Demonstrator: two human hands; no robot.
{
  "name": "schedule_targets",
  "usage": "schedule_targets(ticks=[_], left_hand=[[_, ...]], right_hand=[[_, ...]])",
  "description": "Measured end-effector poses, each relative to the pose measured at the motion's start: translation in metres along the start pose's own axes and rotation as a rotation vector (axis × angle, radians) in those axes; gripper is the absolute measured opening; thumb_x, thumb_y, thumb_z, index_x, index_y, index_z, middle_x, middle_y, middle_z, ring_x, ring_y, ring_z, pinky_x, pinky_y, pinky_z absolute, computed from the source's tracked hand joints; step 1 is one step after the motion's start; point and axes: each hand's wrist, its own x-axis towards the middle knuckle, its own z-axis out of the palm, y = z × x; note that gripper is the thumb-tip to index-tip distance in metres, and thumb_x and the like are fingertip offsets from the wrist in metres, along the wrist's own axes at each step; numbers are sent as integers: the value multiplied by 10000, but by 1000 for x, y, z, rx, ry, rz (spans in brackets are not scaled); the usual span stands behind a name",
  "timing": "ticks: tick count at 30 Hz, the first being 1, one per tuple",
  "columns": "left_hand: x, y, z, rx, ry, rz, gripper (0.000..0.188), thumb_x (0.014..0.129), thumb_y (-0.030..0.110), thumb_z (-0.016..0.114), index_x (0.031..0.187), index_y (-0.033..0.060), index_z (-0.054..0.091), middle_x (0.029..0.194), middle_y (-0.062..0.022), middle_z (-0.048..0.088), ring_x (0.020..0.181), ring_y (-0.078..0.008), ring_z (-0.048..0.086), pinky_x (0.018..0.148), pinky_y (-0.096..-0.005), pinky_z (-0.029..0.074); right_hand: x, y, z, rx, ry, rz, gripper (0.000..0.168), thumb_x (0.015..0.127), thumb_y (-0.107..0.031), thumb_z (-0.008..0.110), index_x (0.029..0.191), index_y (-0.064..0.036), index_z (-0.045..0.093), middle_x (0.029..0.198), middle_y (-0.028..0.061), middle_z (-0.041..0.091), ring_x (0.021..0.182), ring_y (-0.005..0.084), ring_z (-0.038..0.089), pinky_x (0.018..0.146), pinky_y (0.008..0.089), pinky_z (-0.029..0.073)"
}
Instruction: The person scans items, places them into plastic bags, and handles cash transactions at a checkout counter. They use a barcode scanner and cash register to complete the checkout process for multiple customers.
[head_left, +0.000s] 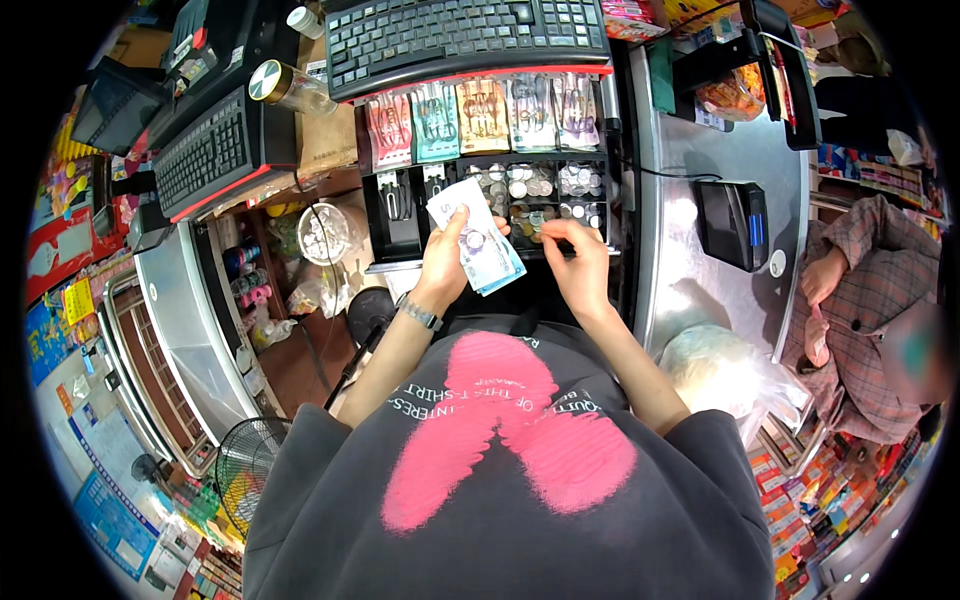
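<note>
My left hand (448, 251) is closed on a few banknotes (484, 251), whitish and blue, with a coin (475, 239) lying on the top one. Over the front of the open cash drawer (397, 264), my right hand (576, 251) has thumb and forefinger brought together near the coin cups; whether a coin is between them cannot be told. Behind both hands, the drawer holds sorted banknotes (483, 116) under clips in several slots. In front of these are compartments of coins (530, 181). Two black compartments at the drawer's left have raised clips.
A black keyboard (465, 41) sits above the drawer. At right, a metal counter (675, 247) carries a black payment device (731, 225) and a filled plastic bag (712, 360). A person in a plaid jacket (870, 315) stands beyond it. A glass jar (292, 86) and a fan (251, 465) are at left.
</note>
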Motion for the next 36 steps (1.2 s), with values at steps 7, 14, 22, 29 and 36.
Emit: schedule_targets(ticks=[7,14,22,29,36], left_hand=[[7,2,-1,1,48,11,451,1030,360,471,1255,-29,507,1106,-192,665,1045,-298,658,904,-419,539],[10,4,-5,-10,83,5,442,1037,347,453,1259,-31,503,1105,-192,664,1042,-298,658,905,-425,535],[9,-4,7,24,25,-23,449,1037,375,448,1213,-23,556,1078,-165,672,1003,-264,668,879,-393,546],[12,-7,18,68,-36,-40,491,1051,398,389,1266,-22,524,1012,-162,676,950,-275,676,841,-409,562],[12,-5,13,73,-4,-21,501,1045,400,406,1291,-24,510,1034,-171,674,972,-276,674,846,-419,563]], right_hand=[[3,14,-13,-191,-241,-123,296,788,-70,718,1069,-60,624,986,86,667,961,269,612,878,396,414],[-4,15,-15,-185,-325,-171,308,779,-129,741,1067,-89,640,1009,81,649,996,274,579,911,380,394],[21,-31,-2,463,-52,274,136,822,24,712,957,13,693,888,108,738,809,158,712,738,270,531],[19,-11,-18,439,78,375,268,916,9,602,1184,20,620,1043,121,723,772,142,696,690,258,539],[-18,40,-56,143,188,287,242,947,63,486,1139,19,626,1036,134,697,911,200,688,754,291,519]])
